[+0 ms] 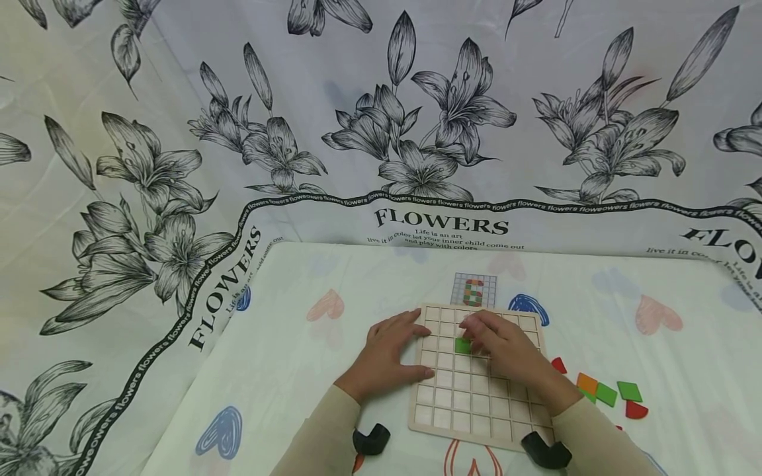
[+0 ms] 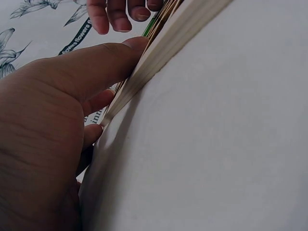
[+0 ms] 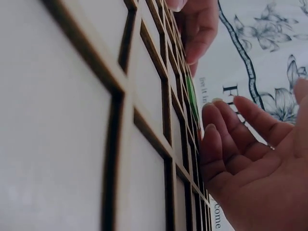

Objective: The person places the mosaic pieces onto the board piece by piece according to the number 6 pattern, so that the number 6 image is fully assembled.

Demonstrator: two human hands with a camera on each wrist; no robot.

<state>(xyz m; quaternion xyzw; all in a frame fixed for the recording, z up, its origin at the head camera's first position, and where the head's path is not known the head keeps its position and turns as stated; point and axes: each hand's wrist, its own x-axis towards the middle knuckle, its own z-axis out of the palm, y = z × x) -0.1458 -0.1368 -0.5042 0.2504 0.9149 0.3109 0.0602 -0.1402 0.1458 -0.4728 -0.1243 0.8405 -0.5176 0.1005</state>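
A light wooden grid board lies on the table, with a green square tile in one of its upper cells. My left hand rests along the board's left edge, thumb and fingers spread apart. In the left wrist view the thumb touches the board's rim. Over the upper part of the board is my right hand, its fingers bent loosely beside the green tile. No piece shows between those fingers in the right wrist view. A small reddish bit near the fingertips is mostly hidden.
Behind the board lies a gridded pattern card with a coloured figure. Right of the board are loose pieces, among them an orange tile, a green tile and a red rounded piece. A flower-print cloth hangs behind the table.
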